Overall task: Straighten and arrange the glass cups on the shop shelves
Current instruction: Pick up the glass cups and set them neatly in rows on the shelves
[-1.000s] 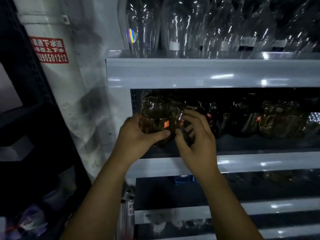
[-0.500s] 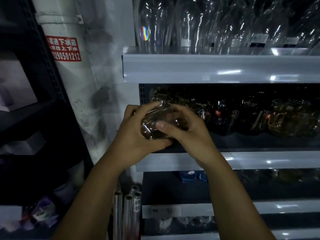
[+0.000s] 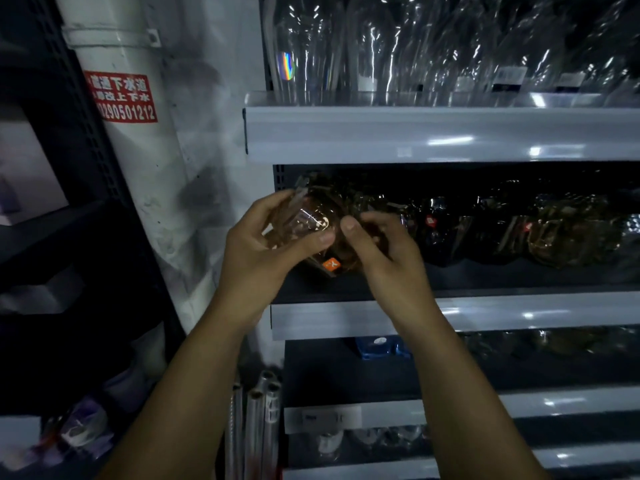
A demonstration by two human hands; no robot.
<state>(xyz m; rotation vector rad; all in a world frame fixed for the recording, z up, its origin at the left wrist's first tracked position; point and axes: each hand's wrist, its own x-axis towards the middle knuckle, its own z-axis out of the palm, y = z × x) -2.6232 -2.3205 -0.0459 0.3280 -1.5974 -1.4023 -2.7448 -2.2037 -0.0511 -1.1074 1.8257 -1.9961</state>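
Since half a second ago the right hand (image 3: 388,258) has slid from the front of the cup (image 3: 308,220) to its right side, and the orange label (image 3: 330,264) now shows below. The left hand (image 3: 256,247) grips the tilted cup with curled fingers and thumb; the right thumb and curled fingers pinch its side. It is held just above the left end of the shelf (image 3: 519,310), near the other cups (image 3: 561,233). Probably it is being turned upright before setting down.

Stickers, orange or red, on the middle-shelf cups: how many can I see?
3. An orange sticker on the cup in the left hand; a red sticker just beyond the right hand; another red sticker farther right. More may be hidden.
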